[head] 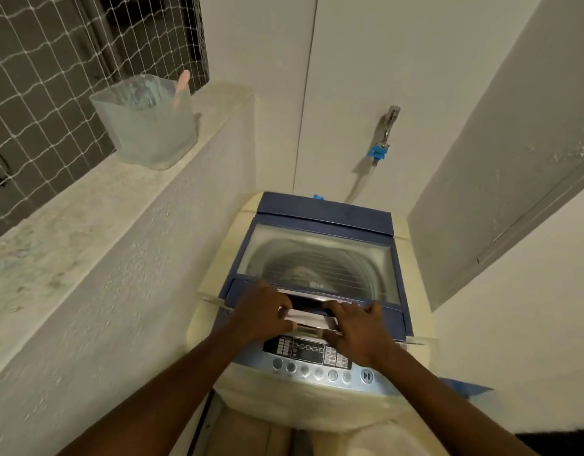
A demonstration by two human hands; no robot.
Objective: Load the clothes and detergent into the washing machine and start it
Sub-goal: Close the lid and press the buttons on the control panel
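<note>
A cream top-load washing machine [214,327] stands below me, and its blue-framed lid [323,212] with a glass window is down. Through the glass I dimly see the drum with some cloth in it [300,274]. My left hand [264,311] curls over the lid's front edge and grips a white strip there [303,315]. My right hand [356,327] lies flat on the same edge with its fingers spread. Just below the hands is the control panel [313,353] with its start/pause button [367,376]. A translucent detergent tub [145,126] holding a pink scoop [182,87] stands on the ledge at the left.
A rough white ledge [86,218] runs along the left, under a netted window [47,60]. On the wall behind the machine is a tap [388,121] with a blue connector [377,152] and a hose. A white wall or door panel [498,153] closes in the right side.
</note>
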